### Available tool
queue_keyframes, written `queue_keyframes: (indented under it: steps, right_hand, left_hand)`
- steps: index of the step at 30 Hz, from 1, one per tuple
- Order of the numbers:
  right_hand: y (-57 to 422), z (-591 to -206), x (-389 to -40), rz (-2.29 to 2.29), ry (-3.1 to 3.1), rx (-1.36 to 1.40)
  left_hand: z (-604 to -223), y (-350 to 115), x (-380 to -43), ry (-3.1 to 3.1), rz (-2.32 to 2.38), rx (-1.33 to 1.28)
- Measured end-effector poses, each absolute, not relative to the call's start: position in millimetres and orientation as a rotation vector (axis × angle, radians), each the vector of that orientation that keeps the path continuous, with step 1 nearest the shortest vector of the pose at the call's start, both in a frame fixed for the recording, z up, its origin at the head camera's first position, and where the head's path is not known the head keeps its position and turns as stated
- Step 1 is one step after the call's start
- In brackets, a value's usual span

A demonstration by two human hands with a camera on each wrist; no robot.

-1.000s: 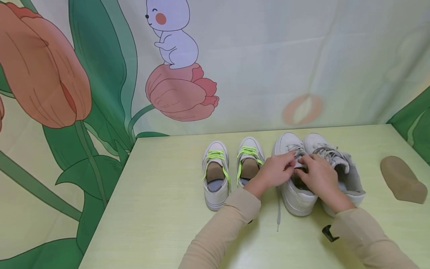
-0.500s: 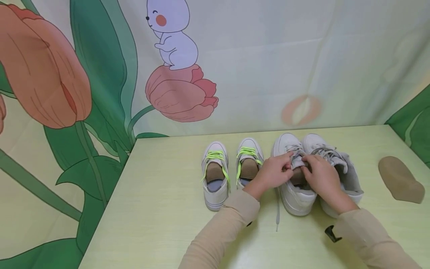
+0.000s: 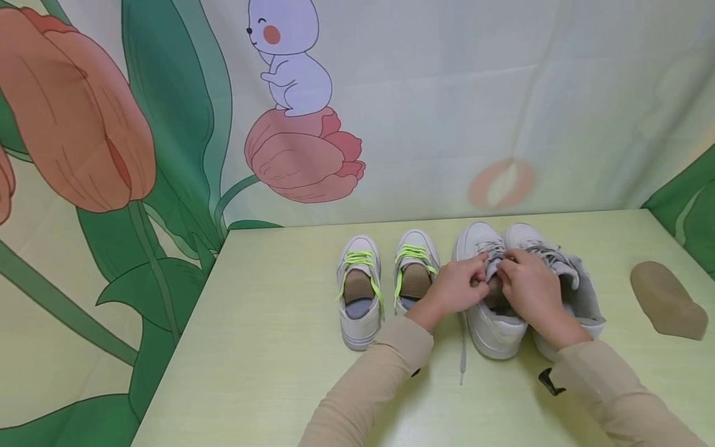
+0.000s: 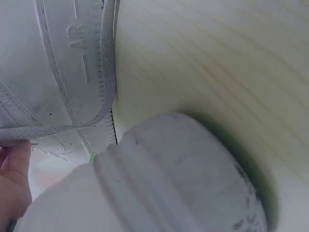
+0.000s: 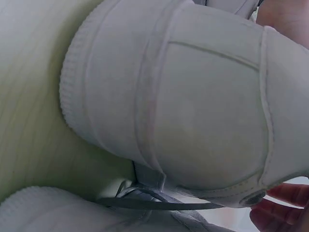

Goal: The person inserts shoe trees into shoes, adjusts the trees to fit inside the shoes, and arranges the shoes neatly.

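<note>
Pale table (image 3: 268,347). My right hand (image 3: 529,290) pinches shoe tongue (image 3: 493,269); left hand (image 3: 457,287), can't tell grip. Likely straightening; next needs gentle tug.

The word "AIR" (image 4: 77,37) can be read in the left wrist view, moulded into the sidewall (image 4: 72,60) of the white shoe (image 4: 21,53) with the grey lace (image 4: 109,63); a short line (image 4: 86,69) is set at either end of the lettering.
</note>
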State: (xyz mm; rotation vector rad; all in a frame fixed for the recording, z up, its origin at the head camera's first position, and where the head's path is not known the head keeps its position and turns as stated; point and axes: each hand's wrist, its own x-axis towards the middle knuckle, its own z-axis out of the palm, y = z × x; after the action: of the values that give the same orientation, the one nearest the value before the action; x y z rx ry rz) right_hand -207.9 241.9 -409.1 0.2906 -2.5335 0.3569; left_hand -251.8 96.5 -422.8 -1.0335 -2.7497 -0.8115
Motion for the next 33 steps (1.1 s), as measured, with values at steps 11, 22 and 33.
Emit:
queue_keyframes:
  steps: [11,22,33]
  right_hand:
    - [241.8,-405.2,-204.1,0.366,-2.561,0.315]
    - [256.8,-399.0,-193.6,0.54,-2.608,0.416]
    - [280.9,-386.0,-185.7,0.642,-2.475,0.328]
  left_hand:
    - [-422.9,97.0,-252.1,-2.75,-0.81,-1.02]
    - [-423.5,96.0,-251.6,-2.727,-0.845,-1.038]
    - [-424.8,95.9,-250.9,-2.711,-0.874,-1.033]
